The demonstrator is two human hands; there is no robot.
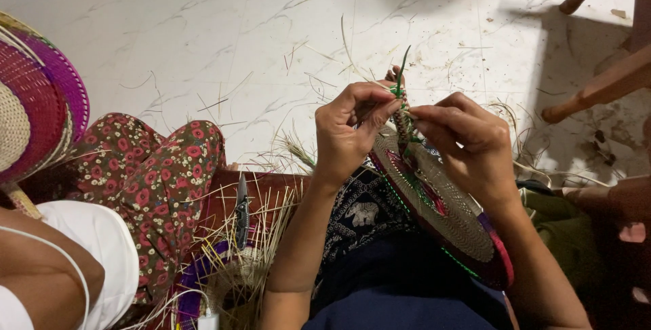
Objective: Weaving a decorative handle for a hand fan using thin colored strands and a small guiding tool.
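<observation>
A round woven straw mat (453, 216), beige with a red, purple and green rim, rests tilted on my lap. My left hand (349, 130) pinches its upper edge from the left. Opposite it, my right hand (468, 139) grips the same edge from the right. Between the fingertips a green strand (401, 76) sticks up, with thin straw fibres beside it. Both hands are closed on the mat's edge and the strands there.
A person in floral trousers (152, 181) sits at my left with a large purple and beige woven disc (41, 110). A small knife (241, 211) lies on loose straw (251, 262). Wooden chair legs (597, 89) stand at the right on the white tiled floor (203, 38).
</observation>
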